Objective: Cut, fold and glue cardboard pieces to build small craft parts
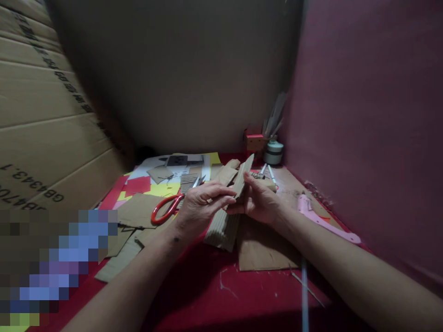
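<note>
the left hand (202, 200) is pinching the lower edge of a small, flat tan cardboard piece (241, 180), the right hand (261, 198) gripping its other side, thumb pressed on; it tilts above the red tabletop (194, 295), red-handled metal scissors (179, 198) just beside the left hand.

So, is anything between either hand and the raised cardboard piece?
Nothing visible: the right hand holds the cardboard piece, and the left hand is at its lower end. The red-handled scissors lie off to the left.
</note>
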### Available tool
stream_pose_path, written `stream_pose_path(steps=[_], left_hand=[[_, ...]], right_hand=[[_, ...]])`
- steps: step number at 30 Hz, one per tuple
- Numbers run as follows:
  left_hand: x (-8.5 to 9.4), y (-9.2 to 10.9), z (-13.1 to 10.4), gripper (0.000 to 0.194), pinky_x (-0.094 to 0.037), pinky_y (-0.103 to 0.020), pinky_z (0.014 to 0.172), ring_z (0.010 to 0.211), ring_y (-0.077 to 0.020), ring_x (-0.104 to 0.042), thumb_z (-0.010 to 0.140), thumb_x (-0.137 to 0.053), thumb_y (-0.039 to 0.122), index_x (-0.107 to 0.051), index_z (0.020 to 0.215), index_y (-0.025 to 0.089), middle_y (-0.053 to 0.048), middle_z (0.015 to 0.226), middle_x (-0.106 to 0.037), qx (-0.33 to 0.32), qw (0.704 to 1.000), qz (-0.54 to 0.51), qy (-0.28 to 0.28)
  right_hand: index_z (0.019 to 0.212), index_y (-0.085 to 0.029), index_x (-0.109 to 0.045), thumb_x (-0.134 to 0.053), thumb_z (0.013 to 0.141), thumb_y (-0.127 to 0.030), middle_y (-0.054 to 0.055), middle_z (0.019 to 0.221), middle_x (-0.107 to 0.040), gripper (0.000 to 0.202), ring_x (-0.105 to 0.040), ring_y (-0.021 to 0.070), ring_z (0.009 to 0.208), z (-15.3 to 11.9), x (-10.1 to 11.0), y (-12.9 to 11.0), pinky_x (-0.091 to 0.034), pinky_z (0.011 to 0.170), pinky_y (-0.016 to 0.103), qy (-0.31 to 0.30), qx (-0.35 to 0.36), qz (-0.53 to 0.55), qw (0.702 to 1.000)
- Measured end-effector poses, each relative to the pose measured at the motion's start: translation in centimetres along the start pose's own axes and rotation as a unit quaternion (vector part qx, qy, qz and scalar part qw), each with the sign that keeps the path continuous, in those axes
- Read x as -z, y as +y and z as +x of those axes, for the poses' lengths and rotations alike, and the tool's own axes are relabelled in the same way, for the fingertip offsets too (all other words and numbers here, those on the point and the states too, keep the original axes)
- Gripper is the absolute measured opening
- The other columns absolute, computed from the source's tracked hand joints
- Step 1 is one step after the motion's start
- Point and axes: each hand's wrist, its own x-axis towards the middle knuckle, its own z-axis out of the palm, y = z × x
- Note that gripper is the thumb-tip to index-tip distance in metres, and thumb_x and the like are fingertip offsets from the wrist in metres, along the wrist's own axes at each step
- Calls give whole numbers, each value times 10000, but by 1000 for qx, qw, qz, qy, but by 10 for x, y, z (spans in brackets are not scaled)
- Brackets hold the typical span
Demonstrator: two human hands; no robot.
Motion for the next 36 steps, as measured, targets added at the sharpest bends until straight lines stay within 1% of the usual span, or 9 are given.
stream_pose_path(steps=[5,9,12,17,22,26,32,34,36], left_hand=[[3,-2,-2,115,-483,-238,656,708,-117,-596,795,-599,167,-699,848,189,-29,790,-664,-37,998,46,-3],[3,-4,-3,122,-472,-215,669,715,-105,-597,828,-558,156,-678,833,169,-29,798,-663,-97,988,118,-8],[2,-5,-3,134,-470,-217,672,720,-109,-591,846,-534,171,-667,836,164,-33,798,-654,-119,979,163,-2],[0,-4,-3,140,-477,-212,669,730,-106,-594,862,-513,180,-652,859,164,-31,814,-649,-138,973,183,2],[0,-5,-6,144,-484,-233,731,814,-119,-604,862,-498,142,-628,923,159,-47,882,-653,-170,965,200,-13],[-1,-9,-8,140,-476,-262,755,818,-127,-591,852,-500,131,-598,945,169,-39,868,-646,-190,953,236,-10],[-4,-9,-7,103,-462,-281,704,716,-142,-581,823,-497,131,-595,838,160,-40,764,-638,-188,948,257,12],[-4,-5,-6,108,-457,-259,664,660,-128,-569,810,-499,133,-605,809,158,-24,717,-627,-166,956,240,20],[-4,-1,-6,110,-444,-228,606,610,-112,-552,796,-511,147,-617,778,170,2,674,-617,-116,969,214,30]], right_hand=[[932,-135,-597,-629,723,-527,45,645,-606,445,-599,205,643,0,0,0,-504,670,434,-12,-10,-20,1000],[902,-128,-605,-657,700,-520,36,630,-597,444,-598,207,647,-1,-1,0,-499,688,453,7,-9,-26,1000],[862,-113,-609,-659,699,-521,58,663,-614,441,-604,216,667,-1,-1,1,-499,689,453,22,-13,-27,999],[856,-105,-611,-664,701,-513,87,708,-634,440,-602,213,665,-1,-1,1,-501,673,449,30,-10,-25,999],[905,-121,-607,-687,690,-486,74,729,-635,431,-592,193,641,-1,-2,0,-512,647,438,37,-3,-25,999],[879,-135,-606,-700,679,-480,56,700,-626,410,-585,179,619,0,-2,0,-521,611,409,53,16,-27,998],[785,-140,-593,-701,679,-481,48,666,-622,373,-589,169,612,3,2,4,-529,635,403,36,30,-36,998],[763,-136,-591,-683,698,-483,51,647,-619,365,-589,165,599,3,3,5,-531,623,389,25,29,-40,998],[772,-128,-596,-665,713,-489,61,648,-623,372,-596,174,601,3,4,5,-533,616,394,17,25,-48,998]])
